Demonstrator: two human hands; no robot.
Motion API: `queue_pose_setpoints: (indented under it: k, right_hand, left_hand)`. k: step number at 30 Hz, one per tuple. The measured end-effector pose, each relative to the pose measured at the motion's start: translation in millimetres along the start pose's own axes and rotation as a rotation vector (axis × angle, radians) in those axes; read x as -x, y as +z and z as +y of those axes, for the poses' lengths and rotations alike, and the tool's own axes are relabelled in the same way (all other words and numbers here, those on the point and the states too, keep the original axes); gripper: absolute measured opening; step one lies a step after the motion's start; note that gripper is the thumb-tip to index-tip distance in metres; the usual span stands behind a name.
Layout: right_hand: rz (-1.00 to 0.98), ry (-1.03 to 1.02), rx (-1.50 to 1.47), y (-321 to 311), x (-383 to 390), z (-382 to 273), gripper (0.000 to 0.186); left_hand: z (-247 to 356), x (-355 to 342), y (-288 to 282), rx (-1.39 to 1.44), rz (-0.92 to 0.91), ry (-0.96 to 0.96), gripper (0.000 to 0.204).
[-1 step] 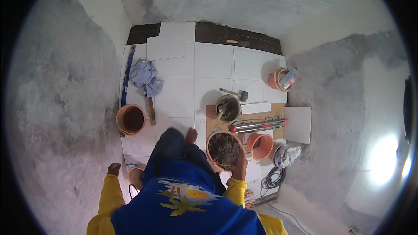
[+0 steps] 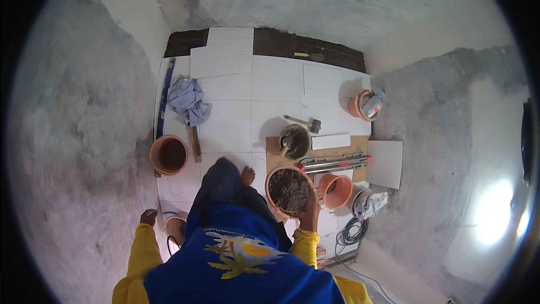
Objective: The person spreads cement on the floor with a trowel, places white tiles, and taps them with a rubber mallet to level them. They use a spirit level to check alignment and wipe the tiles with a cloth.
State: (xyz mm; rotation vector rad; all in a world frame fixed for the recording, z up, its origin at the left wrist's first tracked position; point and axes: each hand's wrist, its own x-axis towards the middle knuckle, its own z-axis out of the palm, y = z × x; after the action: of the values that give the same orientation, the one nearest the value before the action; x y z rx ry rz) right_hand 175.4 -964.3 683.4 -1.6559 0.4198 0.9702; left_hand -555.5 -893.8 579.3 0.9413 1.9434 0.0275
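My right hand [image 2: 308, 213] is closed on the rim of an orange bucket [image 2: 286, 190] full of grey-brown mix, held at my right side. My left hand [image 2: 148, 217] hangs out to the left with loosely bent fingers, holding nothing, above a pale pail [image 2: 173, 226] partly hidden by my body. An empty orange bucket [image 2: 338, 194] is just right of the full one. A dark bucket [image 2: 295, 141] with a trowel in it and a rubber mallet [image 2: 314, 125] lie ahead.
On the white tiled floor [image 2: 275, 79] are a brown-stained bucket [image 2: 169, 155], grey-blue cloth [image 2: 188, 98], blue level [image 2: 164, 98], tile cutter [image 2: 332, 163] on cardboard, loose tiles [image 2: 384, 163], orange bucket [image 2: 358, 107] and coiled cable [image 2: 351, 231]. Grey plastered walls [image 2: 79, 135] surround it.
My bent knee and the full bucket in my right hand have shifted slightly forward, up in the picture. My left hand has barely moved.
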Motion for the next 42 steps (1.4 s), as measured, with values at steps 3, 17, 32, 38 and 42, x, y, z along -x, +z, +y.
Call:
queue_pose_setpoints:
  k: [3,17,32,38,42]
  right_hand:
    - [-0.073,-0.111,-0.047,83,-40,-48,0.042]
    - [-0.320,-0.302,0.880,426,-283,-216,0.054]
    - [-0.749,-0.572,1.386,662,-562,-208,0.070]
    - [-0.966,-0.155,1.220,666,-577,-264,0.069]
    - [-0.577,-0.252,1.471,672,-736,-242,0.048]
  left_hand:
    - [59,-43,25,0.019,0.005,0.006,0.044]
    - [359,-156,24,0.168,-0.067,-0.161,0.040]
    - [508,-57,70,-0.016,0.340,-0.199,0.051]
    - [763,-97,250,0.199,0.121,-0.508,0.054]
    - [800,-212,342,0.014,-0.075,-0.225,0.051]
